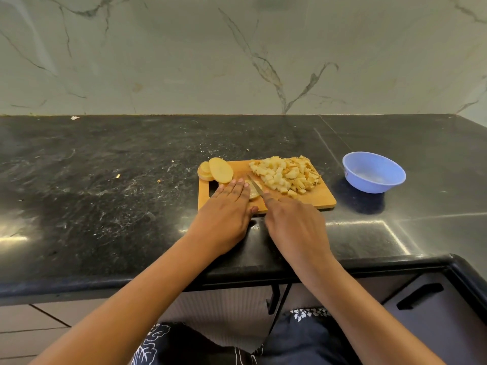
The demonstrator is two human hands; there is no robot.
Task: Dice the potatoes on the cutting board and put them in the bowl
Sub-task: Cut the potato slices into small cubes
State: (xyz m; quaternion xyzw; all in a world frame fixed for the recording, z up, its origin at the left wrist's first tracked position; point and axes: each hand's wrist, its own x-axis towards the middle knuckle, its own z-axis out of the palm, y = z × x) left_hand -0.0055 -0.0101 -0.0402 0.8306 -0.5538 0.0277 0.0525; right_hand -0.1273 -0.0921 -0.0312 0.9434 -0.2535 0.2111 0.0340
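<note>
Black counter (105, 180), blue bowl (369, 184) right of diced heap (287, 175)

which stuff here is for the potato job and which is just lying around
For the job: cutting board, diced potato, potato slices, knife in the right hand, left hand pressing a slice, blue bowl.
Just lying about: white scrap by the wall, small crumbs on the counter.

one cutting board (311, 200), one bowl (374, 180), one knife (255, 186), one left hand (226, 209), one right hand (292, 219), one heap of potato dice (284, 175) beyond counting, roughly four potato slices (220, 170), overlaps hiding the exact number.
</note>
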